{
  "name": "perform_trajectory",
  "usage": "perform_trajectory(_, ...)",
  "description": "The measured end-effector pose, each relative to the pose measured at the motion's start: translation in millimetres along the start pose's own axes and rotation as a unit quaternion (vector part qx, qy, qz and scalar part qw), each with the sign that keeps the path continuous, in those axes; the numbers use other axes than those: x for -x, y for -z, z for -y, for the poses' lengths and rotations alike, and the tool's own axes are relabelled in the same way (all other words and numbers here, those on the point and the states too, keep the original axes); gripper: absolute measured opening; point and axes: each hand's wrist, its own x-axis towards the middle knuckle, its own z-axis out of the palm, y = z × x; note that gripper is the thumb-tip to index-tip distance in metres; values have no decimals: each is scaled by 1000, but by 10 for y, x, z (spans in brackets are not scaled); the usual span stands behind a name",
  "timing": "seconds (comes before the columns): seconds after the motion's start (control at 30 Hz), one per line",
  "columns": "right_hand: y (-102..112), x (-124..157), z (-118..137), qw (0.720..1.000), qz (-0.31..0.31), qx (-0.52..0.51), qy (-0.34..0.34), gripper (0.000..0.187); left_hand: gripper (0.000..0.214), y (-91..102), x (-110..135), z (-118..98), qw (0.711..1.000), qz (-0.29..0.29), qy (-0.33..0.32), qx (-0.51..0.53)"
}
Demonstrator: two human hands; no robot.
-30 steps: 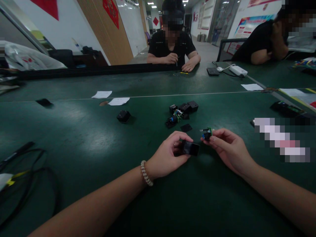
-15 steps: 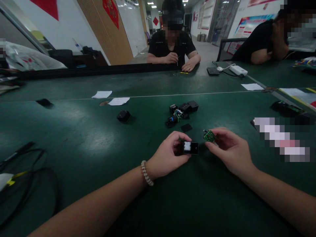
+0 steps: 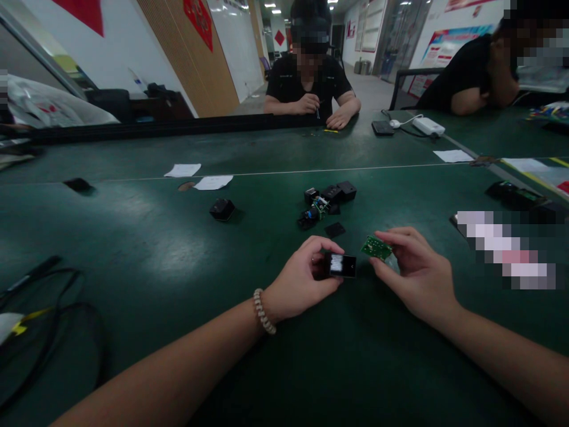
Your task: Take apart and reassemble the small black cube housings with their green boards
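Between the thumb and fingers of my left hand point(image 3: 306, 270) is a small black plastic casing point(image 3: 349, 266), with a pale label on the side facing me. My right hand point(image 3: 418, 270) pinches a green circuit board point(image 3: 374, 247) by its edges, a short gap to the right of the casing. Solder points show on the board's near face; its far side is mostly hidden. Beyond my hands lies a pile of black housings point(image 3: 347, 191) and a circuit board with blue and white components point(image 3: 317, 209). A flat black piece point(image 3: 335, 229) rests just in front of that pile.
Farther left on the green table point(image 3: 155, 308) sits a black block point(image 3: 222, 209). Black cables point(image 3: 66, 290) curl at the left edge. Paper slips point(image 3: 214, 182) lie near the seam. A pixelated object point(image 3: 504, 249) is at right. Across the table, a person point(image 3: 311, 83) holds a thin tool.
The circuit board in my right hand has turned, so more of its green soldered face shows. My left hand and the casing have stayed almost in place.
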Motion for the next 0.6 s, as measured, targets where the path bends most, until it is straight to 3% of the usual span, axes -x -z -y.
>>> perform_trajectory(0.2,-42,3,-36,998,-31,-60,-13,27,40,11,-7,15,1000,5,1,-3)
perform_trajectory(0.6,-2,8,38,995,-4,-88,-48,22,40,-6,-1,-8,1000,3,7,3)
